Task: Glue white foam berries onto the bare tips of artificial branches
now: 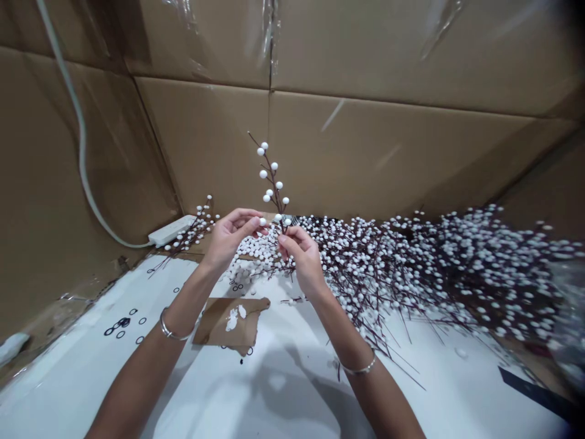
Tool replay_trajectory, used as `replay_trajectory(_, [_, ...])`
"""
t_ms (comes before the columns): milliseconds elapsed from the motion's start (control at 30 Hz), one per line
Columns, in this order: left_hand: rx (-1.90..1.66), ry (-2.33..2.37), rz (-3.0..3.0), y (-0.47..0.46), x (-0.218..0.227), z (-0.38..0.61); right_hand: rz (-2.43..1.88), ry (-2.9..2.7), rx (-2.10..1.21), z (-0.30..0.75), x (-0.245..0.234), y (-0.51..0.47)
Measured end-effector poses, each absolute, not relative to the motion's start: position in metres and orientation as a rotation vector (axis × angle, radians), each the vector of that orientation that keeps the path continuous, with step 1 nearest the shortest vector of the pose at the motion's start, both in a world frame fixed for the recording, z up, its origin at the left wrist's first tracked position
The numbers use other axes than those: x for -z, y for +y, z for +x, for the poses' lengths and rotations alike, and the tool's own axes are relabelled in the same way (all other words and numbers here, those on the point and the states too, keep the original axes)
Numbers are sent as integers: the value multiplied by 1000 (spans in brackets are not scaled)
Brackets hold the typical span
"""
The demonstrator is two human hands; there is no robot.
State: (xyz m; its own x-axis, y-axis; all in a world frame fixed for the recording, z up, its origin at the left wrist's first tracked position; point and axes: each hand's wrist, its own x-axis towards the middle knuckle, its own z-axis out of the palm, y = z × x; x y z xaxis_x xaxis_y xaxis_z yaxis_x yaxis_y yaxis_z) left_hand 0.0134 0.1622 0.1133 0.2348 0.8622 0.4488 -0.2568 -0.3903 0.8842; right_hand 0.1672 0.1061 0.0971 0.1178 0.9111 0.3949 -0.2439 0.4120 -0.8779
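Upright before me stands an artificial berry branch (273, 177), a brown stem with several white berries along it and a bare tip at the top left. Low on its stem, my right hand (303, 251) is closed around it. My left hand (232, 236) pinches a white berry (262, 222) between thumb and forefinger, just left of the stem. Whether that berry is joined to the branch I cannot tell. Behind and below the hands lies a heap of loose white berries (256, 247), partly hidden by them.
A large pile of berry branches (402, 262) fills the right side. At the left, more branches (194, 228) lean by a white power strip (171, 230) with its cable. Black rings (122, 323) and a cardboard scrap with white glue-like smears (214, 320) lie on the white table (192, 402). Cardboard walls (365, 146) enclose it.
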Motion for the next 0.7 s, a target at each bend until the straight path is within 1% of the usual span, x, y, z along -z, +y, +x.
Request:
replay_trajectory(200, [-1427, 574, 1389, 153, -111, 24, -701, -1136, -987, 163, -97, 104])
replay_trajectory(700, [-1474, 627, 1433, 147, -108, 32, -746, -1114, -979, 164, -99, 103])
